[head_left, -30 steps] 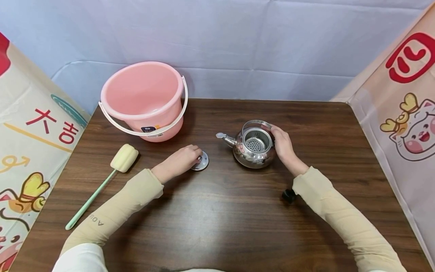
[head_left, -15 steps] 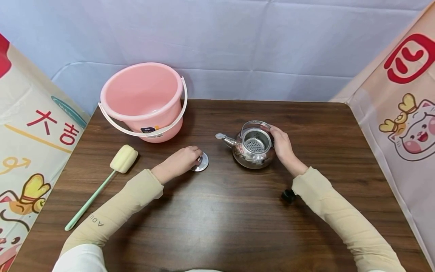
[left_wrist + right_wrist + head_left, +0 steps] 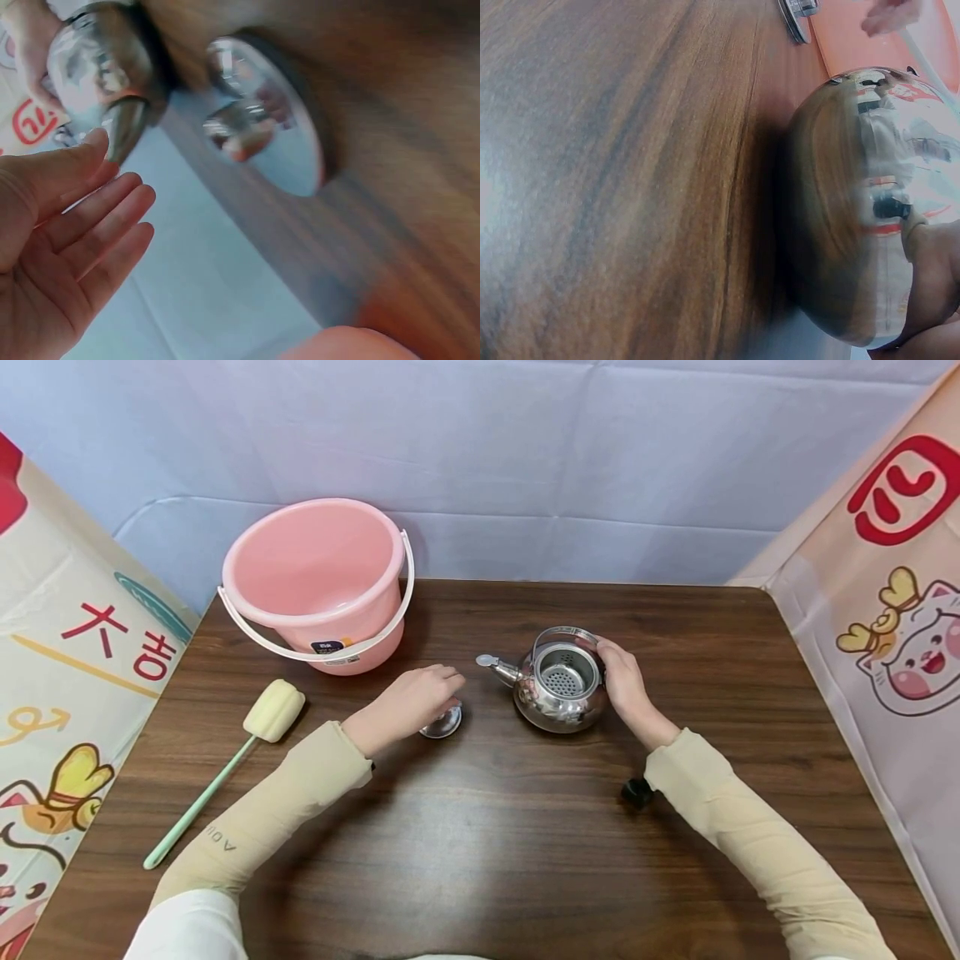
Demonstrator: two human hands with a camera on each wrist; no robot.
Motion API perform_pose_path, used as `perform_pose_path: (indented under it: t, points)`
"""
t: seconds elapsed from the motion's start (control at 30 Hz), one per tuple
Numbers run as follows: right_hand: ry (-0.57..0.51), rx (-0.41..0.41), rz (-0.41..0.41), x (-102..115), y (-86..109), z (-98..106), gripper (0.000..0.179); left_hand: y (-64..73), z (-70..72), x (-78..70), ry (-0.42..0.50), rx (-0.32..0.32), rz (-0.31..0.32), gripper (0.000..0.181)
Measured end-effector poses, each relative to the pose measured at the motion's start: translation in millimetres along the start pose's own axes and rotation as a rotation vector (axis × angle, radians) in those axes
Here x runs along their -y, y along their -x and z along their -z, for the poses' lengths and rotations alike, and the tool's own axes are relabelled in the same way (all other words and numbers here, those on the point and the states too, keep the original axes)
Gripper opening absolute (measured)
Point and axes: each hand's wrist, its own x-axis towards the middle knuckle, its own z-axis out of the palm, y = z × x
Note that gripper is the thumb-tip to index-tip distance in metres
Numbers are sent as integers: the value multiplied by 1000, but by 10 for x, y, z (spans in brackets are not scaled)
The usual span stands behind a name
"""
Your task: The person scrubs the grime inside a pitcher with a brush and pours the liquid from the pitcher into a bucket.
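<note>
A small stainless steel teapot [image 3: 551, 712] stands on the table with its top uncovered, a perforated strainer [image 3: 562, 680] showing inside. My right hand [image 3: 624, 681] grips it at the right side, by the base of its handle; in the right wrist view the fingers press against its shiny body [image 3: 832, 217]. Left of the spout [image 3: 504, 671], the round metal lid [image 3: 444, 725] lies knob up on the wood. My left hand [image 3: 412, 703] is just above the lid, partly covering it. In the left wrist view its fingers are loosely extended and apart from the lid [image 3: 292, 146].
A pink bucket [image 3: 360, 643] with a white handle stands at the back left. In front of it lies a yellow sponge brush [image 3: 274, 710] with a green stick. A small black object [image 3: 636, 793] is by the right sleeve. Cloth backdrops [image 3: 480, 468] surround the table [image 3: 480, 877].
My left hand has let go of the lid's knob and lifted slightly up and to the right. The lid stays in place. My right hand and the teapot have not moved.
</note>
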Motion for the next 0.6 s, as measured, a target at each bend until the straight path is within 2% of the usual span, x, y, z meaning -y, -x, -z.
perform_pose_path:
  t: [0.17, 0.4, 0.6]
  points:
    - [11, -10, -8, 4, 2, 0, 44, -151, 73, -64, -26, -27, -30, 14]
    - [-29, 3, 55, -9, -6, -10, 43, -334, 138, -146, -35, -40, -40, 15]
    - [-51, -4, 59, -16, 1, -13, 42, -457, 173, -212, -29, -38, -55, 14]
